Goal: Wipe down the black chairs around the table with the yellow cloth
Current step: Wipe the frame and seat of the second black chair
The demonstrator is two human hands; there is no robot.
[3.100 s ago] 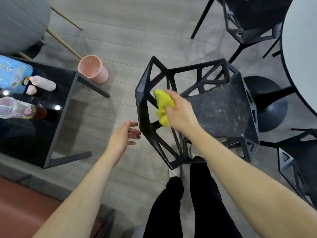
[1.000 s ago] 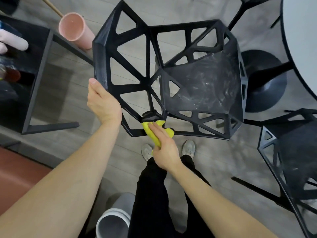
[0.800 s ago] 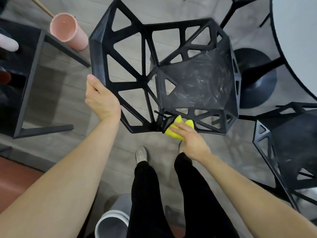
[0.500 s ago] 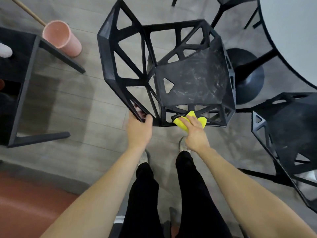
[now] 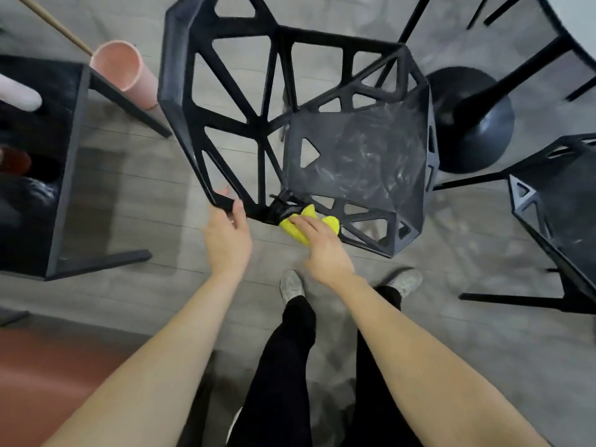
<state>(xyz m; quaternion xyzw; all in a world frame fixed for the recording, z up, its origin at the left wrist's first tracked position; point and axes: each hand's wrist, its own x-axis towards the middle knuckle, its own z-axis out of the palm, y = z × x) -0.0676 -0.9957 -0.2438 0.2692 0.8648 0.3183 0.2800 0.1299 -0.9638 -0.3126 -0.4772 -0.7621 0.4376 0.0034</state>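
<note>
Shifted from the backrest's outer edge, the left hand (image 5: 227, 237) now grips the lower frame bar of the black geometric lattice chair (image 5: 322, 133), while the right hand (image 5: 322, 246), fingers extended, presses the crumpled yellow cloth (image 5: 329, 222) against the seat's near rim.

chair (image 5: 354, 156): matt black, smeared seat | cloth (image 5: 332, 222): soft yellow fabric | floor (image 5: 135, 195): grey wood-look planks

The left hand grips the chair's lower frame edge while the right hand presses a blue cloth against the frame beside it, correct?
Not quite: the cloth is yellow, not blue, as the head view shows. The rest stands: the left hand grips the chair frame's lower edge and the right hand presses the cloth beside it.
</note>
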